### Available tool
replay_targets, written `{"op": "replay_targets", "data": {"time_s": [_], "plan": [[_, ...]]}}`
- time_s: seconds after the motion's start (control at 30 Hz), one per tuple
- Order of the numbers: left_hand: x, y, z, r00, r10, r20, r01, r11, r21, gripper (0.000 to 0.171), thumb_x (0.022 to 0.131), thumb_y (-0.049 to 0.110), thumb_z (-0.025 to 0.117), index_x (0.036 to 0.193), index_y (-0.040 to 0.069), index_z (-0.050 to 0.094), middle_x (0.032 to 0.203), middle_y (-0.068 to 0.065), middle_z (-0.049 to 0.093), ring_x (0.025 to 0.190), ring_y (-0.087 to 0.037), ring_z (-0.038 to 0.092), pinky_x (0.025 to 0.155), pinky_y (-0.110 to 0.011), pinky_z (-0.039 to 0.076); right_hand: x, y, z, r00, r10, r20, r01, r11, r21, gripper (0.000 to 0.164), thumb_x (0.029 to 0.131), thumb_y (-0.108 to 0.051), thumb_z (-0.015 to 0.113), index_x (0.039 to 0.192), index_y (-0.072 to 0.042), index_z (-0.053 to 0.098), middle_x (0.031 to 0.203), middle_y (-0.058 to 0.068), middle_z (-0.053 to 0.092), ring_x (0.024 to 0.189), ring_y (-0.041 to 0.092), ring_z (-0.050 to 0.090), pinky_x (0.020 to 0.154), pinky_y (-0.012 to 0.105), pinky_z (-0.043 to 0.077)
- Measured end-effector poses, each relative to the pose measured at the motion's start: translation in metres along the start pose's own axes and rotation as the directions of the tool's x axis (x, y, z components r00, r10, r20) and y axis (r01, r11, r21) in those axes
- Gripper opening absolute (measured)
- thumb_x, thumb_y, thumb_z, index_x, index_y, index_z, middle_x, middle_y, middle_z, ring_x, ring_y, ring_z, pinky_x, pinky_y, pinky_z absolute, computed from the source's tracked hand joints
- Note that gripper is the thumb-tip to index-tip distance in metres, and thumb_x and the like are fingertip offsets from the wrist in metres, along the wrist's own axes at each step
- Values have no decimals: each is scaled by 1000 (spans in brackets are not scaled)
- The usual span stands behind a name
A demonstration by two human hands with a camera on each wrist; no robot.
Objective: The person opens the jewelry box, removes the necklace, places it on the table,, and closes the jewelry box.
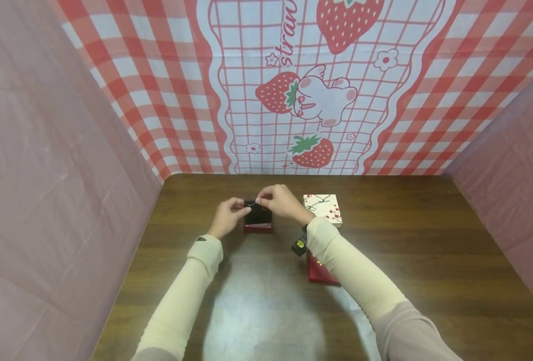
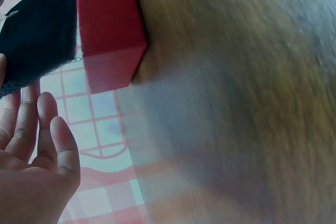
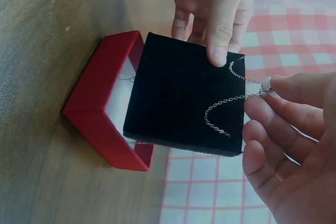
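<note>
With fingers pinching, the left hand (image 1: 225, 219) holds the black pad (image 3: 178, 93), the right hand (image 1: 282, 201) the chain (image 3: 229, 99); hard tugging could snag it.

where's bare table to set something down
Bare: the table between floral box and right pink cloth, and the near middle between forearms. Crowded: around the red box, where the left hand grips a black pad and the right hand pinches a chain; also by the red item under the right forearm.
</note>
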State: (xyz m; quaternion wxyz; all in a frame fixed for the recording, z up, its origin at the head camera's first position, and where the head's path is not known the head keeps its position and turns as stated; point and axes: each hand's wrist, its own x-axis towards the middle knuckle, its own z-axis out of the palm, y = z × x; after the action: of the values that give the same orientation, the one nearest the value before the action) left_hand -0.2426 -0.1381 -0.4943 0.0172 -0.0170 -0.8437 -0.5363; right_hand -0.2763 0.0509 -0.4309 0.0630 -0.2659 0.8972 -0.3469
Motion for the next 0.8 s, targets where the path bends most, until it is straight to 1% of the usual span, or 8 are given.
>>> {"op": "replay_targets", "data": {"time_s": [0.2, 0.37, 0.63, 0.8], "plan": [[-3, 2, 0, 1000, 5, -10, -5, 999, -40, 32, 86, 15, 73, 108, -6, 64, 106, -24, 69, 102, -37, 67, 95, -44, 53, -2, -4, -7, 1000, -5, -27, 6, 999, 39, 17, 91, -19, 67, 96, -5, 74, 90, 9, 74, 78, 18, 64, 78, 33, 54], [-6, 3, 1, 1000, -5, -27, 4, 999, -49, 31, 86, 16, 73, 108, -5, 65, 104, -23, 70, 98, -34, 67, 90, -42, 55, -3, -6, -10, 1000, -7, -5, 8, 999, 48, 18, 91, -21, 67, 98, -5, 74, 93, 9, 75, 81, 19, 66, 80, 34, 54], [-9, 3, 4, 999, -36, -37, 34, 997, -75, 32, 87, 18, 72, 108, -6, 66, 103, -24, 70, 95, -32, 67, 87, -39, 55, -6, -3, -9, 1000, -26, 9, 26, 998, 52, 18, 91, -21, 67, 97, -5, 74, 85, 8, 74, 75, 15, 65, 75, 30, 54], [-11, 5, 6, 997, -52, -48, 48, 995, -82, 31, 87, 18, 72, 107, -6, 68, 102, -24, 70, 93, -30, 67, 84, -35, 55, -9, -3, -11, 999, -34, 8, 34, 998, 57, 19, 91, -21, 67, 97, -5, 74, 88, 8, 74, 79, 19, 66, 76, 30, 54]]}}
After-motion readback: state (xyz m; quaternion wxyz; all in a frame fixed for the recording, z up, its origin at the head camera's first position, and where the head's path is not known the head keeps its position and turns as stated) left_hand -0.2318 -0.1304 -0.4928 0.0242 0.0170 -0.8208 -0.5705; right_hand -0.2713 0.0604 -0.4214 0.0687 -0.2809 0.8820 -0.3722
